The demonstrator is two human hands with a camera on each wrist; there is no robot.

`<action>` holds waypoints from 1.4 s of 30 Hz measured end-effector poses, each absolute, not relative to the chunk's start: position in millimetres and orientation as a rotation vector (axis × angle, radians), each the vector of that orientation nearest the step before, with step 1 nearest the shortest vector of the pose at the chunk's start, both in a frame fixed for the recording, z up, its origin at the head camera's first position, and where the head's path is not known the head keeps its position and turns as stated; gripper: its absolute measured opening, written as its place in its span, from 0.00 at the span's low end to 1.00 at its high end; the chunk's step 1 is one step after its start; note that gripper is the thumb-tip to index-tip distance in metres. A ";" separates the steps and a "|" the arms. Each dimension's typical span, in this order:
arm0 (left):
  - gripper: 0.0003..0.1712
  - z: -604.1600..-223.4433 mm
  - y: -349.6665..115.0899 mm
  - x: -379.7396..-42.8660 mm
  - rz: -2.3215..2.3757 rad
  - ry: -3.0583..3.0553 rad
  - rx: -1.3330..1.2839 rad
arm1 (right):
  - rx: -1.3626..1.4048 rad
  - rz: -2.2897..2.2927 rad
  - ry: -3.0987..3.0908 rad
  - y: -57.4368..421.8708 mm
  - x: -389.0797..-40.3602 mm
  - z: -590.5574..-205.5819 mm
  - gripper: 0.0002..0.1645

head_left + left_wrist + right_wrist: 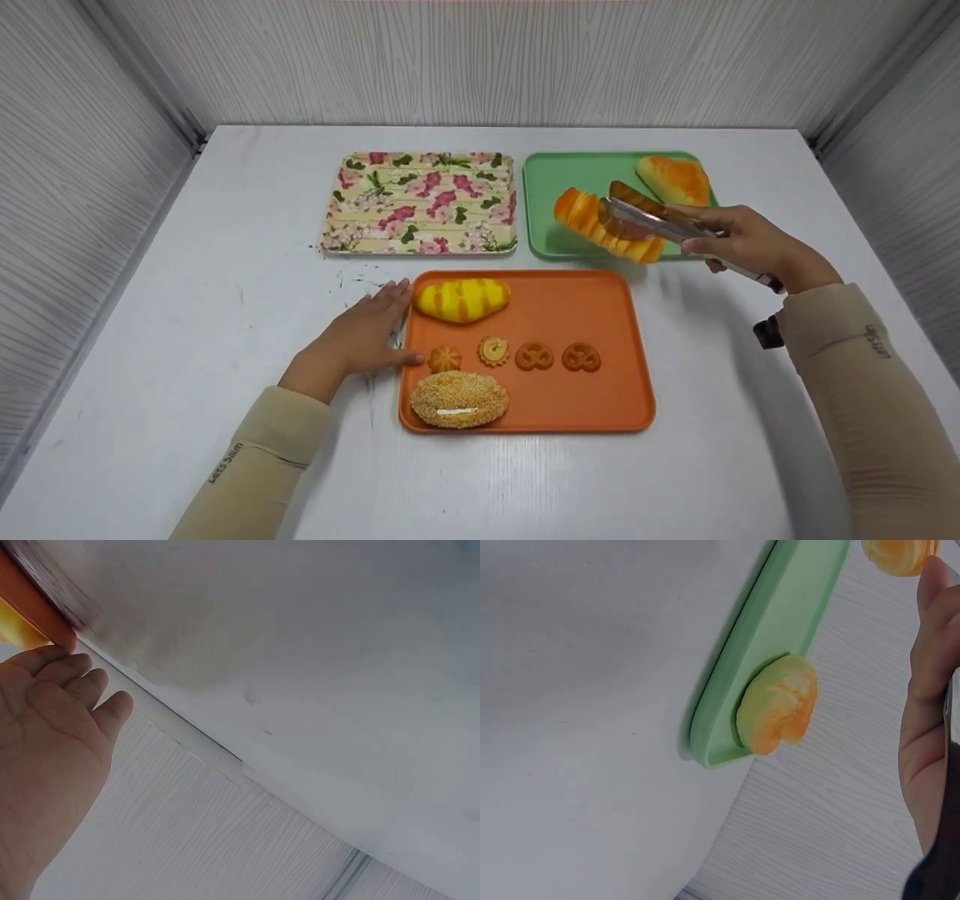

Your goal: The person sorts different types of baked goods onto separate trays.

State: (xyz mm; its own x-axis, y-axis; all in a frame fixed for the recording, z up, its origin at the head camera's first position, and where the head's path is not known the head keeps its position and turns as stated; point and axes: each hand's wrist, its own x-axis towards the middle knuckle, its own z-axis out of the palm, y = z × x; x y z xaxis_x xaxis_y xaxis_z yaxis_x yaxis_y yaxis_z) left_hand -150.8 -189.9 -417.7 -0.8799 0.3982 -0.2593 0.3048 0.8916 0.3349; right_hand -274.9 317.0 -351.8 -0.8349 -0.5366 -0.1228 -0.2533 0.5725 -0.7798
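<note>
In the head view my right hand (pixel 742 240) grips a pair of metal tongs (pixel 660 221). Their tips pinch a long ridged bread roll (pixel 581 214), held tilted over the front of the green tray (pixel 544 240). Another bread (pixel 675 178), golden on top, lies at that tray's back right corner. My left hand (pixel 356 337) rests at the left edge of the orange tray (pixel 570 315), fingers extended and thumb over the rim. In the left wrist view the fingertips (pixel 52 652) touch the orange rim. The right wrist view shows only part of the tongs.
On the orange tray are a yellow striped bread (pixel 461 300), a seeded bun (pixel 459 400), a flower-shaped cookie (pixel 445 358), a round scalloped cookie (pixel 493 350) and two pretzel cookies (pixel 535 356). A floral tray (pixel 420 202) stands at the back left. Panelled walls (pixel 495 60) surround the white table.
</note>
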 end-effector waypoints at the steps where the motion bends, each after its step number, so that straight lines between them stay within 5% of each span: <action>1: 0.60 -417.9 -189.9 -150.8 0.410 2.735 0.520 | -0.627 -1.138 2.475 317.2 -276.2 -352.0 0.33; 42: 0.61 -418.3 -189.7 -150.4 0.404 2.728 0.494 | -0.034 -1.382 2.429 301.7 -311.7 -384.0 0.45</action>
